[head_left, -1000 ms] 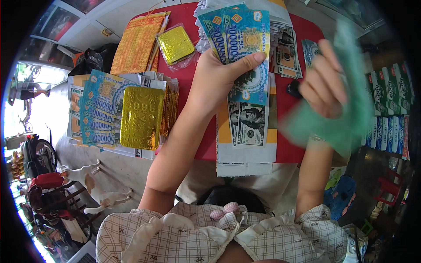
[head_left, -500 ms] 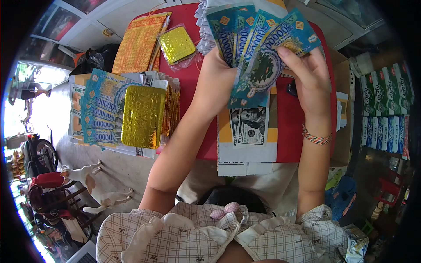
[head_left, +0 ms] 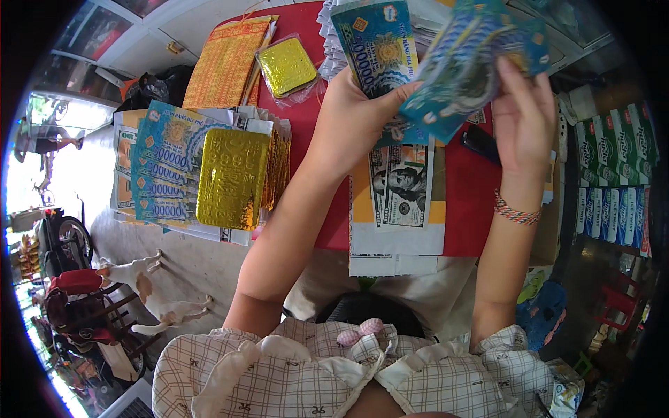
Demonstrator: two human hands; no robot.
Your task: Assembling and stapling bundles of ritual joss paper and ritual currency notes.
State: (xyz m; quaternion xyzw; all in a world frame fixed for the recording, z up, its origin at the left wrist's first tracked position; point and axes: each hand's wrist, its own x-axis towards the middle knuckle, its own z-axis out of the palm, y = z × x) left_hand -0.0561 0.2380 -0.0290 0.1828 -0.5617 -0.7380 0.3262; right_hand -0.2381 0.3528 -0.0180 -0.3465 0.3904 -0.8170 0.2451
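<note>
Over the red table, my left hand [head_left: 366, 115] is closed on blue paper notes [head_left: 380, 52], its thumb across their lower ends. My right hand [head_left: 526, 115] pinches the upper right end of a fan of blue notes, which are smeared by motion; its thumb lies on them and the other fingers are partly hidden. The two groups of notes spread apart at the top and meet near my left thumb. Beneath them, a grey dollar-style note [head_left: 401, 188] rests on a yellow and white paper stack [head_left: 397, 240].
Left on the red table [head_left: 467, 233] are a stack with fanned blue notes [head_left: 157, 167] and a gold block [head_left: 232, 177], an orange-gold packet [head_left: 226, 63] and a wrapped gold square [head_left: 287, 66]. A dark object [head_left: 479, 145] lies by my right wrist. A dog [head_left: 150, 285] is on the floor.
My right hand has moved right and slightly up with the fan of notes, opening a gap from the notes in my left hand. More of the dollar-style note shows below.
</note>
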